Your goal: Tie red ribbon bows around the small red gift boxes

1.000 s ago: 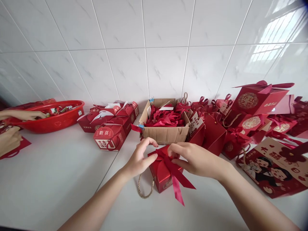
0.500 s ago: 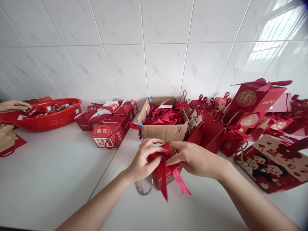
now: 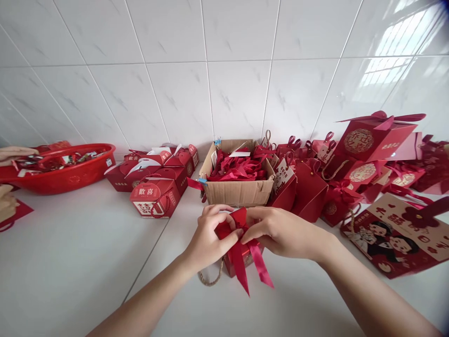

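Observation:
A small red gift box point(image 3: 230, 267) with a twisted rope handle point(image 3: 211, 281) stands on the white table in front of me. Red ribbon point(image 3: 241, 271) lies over its top, and two loose tails hang down the near side. My left hand point(image 3: 213, 236) pinches the ribbon between thumb and forefinger at the middle of the box top. From the other side my right hand point(image 3: 271, 231) also has its fingers closed on the ribbon, close to the left thumb. The fingers partly hide the knot or loop between them.
A cardboard box point(image 3: 238, 193) of red ribbons stands behind the gift box. Red boxes point(image 3: 154, 194) sit at left, and stacked gift boxes point(image 3: 372, 140) and a printed box point(image 3: 400, 238) at right. At far left, another person's hands are by a red basin point(image 3: 77, 175) of wrapped sweets.
My left thumb and forefinger have drawn together on the ribbon near my right fingertips. The ribbon tails have shifted slightly. The other person's hand has moved a little left.

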The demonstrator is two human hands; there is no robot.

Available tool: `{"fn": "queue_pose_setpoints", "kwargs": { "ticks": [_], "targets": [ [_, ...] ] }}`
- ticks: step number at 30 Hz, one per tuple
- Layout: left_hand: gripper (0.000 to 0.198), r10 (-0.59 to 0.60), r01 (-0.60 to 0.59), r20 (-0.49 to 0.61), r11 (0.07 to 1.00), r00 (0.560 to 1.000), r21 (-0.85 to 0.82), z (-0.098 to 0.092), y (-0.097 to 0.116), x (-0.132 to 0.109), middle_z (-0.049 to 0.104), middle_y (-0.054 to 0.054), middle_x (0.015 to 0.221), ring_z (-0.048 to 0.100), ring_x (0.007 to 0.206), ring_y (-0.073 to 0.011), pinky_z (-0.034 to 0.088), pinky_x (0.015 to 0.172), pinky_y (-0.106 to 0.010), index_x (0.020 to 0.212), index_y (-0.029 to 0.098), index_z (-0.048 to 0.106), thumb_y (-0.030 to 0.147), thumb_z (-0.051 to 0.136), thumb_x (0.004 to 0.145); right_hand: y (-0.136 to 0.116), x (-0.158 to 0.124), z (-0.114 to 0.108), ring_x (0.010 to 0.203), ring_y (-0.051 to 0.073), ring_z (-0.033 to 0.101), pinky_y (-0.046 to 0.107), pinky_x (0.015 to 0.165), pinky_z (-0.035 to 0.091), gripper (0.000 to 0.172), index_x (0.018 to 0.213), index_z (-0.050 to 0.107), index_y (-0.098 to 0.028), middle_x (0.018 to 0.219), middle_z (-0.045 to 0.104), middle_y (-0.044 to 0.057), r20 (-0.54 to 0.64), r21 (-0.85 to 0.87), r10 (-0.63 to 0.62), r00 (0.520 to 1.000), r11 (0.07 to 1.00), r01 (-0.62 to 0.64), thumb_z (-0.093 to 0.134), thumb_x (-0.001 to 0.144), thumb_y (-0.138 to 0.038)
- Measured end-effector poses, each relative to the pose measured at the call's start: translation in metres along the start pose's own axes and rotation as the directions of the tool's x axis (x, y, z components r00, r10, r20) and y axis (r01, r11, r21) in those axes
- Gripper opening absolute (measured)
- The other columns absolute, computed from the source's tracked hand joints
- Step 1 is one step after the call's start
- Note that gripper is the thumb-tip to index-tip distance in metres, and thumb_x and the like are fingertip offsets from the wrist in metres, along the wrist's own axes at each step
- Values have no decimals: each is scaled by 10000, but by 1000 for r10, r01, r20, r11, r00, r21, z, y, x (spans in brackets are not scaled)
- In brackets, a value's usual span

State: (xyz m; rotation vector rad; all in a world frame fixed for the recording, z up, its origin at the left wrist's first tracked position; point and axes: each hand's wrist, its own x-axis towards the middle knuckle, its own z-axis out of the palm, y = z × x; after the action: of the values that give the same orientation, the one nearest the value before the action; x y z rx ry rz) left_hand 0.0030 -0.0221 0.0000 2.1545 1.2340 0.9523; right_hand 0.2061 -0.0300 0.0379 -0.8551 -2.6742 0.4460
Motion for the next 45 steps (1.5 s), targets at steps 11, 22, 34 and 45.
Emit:
{"fn": "queue_pose_setpoints", "kwargs": {
  "ticks": [11,22,34,45],
  "targets": [
    [121,170,-170,15,966,985,196,-14,-10,0,618,-29,1178,383,1222,-302,303,1017,-519,627,199,548,163,556,742,1,0,3,649,122,444,237,567,324,520,1217,585,-345,814,508,18,0,-240,78,997,968,-75,437,834,-26],
    [340,318,-327,84,931,944,160,-14,-22,4,485,-34,1273,379,1238,-212,340,1059,-405,1017,250,585,40,396,828,-1,4,10,841,169,498,293,739,389,547,1237,577,-356,937,522,49,56,-272,78,995,960,-60,453,824,-18],
    [132,413,-567,416,731,810,379,-29,-6,38,497,-105,1142,378,1180,-294,375,971,-462,751,177,500,65,475,686,1,5,11,794,168,472,309,746,403,485,1184,618,-388,910,502,47,17,-315,48,999,948,-40,468,853,-68],
    [209,308,-406,562,912,768,54,-40,2,52,568,-67,1181,407,1204,-249,417,996,-394,658,209,562,189,467,844,7,4,11,866,199,477,318,736,432,480,1180,630,-370,985,526,78,-11,-306,10,1000,952,-13,506,829,-68]
  ]
}}
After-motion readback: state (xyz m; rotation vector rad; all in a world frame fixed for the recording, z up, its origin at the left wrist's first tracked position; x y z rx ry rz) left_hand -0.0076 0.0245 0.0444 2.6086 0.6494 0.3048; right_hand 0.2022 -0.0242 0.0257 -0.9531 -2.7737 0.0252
